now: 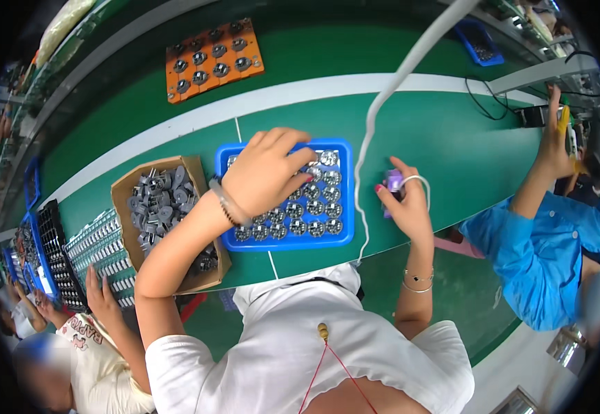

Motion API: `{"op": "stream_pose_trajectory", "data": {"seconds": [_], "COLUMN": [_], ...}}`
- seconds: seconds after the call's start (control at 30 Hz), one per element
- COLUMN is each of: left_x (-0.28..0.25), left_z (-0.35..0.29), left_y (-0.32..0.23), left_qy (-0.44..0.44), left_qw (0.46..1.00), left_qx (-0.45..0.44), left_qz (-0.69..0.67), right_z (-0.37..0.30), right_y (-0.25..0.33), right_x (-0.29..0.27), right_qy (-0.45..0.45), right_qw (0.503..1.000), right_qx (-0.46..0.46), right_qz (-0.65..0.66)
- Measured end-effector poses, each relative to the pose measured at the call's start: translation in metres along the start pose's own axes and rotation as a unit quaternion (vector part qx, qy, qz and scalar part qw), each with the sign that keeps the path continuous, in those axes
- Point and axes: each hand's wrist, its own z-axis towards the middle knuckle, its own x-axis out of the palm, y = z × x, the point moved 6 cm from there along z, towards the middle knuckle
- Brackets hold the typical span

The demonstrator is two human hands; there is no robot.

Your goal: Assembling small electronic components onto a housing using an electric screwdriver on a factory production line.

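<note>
My left hand reaches over the blue tray, its fingers bent and the thumb apart from the forefinger. Nothing shows in its grip, though part of the palm side is hidden. In the tray stand rows of small round metallic parts; my hand and wrist cover the upper left ones. To the right of the tray, my right hand is closed on a small purple block at the green bench top. A white loop curves by its fingers. What the block is I cannot make out.
Left of the tray stands a cardboard box of grey round parts with pins. Farther left lie circuit boards. An orange fixture plate holds round parts at the back. A white cable hangs between my hands. Co-workers sit on both sides.
</note>
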Motion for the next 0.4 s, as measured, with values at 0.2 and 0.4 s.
{"op": "stream_pose_trajectory", "data": {"seconds": [0.2,0.4], "left_x": [-0.068,-0.180], "left_z": [-0.001,-0.027], "left_y": [-0.068,-0.112], "left_qy": [0.108,-0.201], "left_qw": [0.961,0.903], "left_qx": [0.106,0.270], "left_qz": [-0.231,-0.267], "right_z": [0.002,-0.007], "right_y": [0.017,0.053], "right_x": [-0.007,-0.044], "right_qy": [0.001,0.114], "right_qw": [0.993,0.969], "right_qx": [-0.003,0.130], "right_qz": [-0.121,-0.177]}}
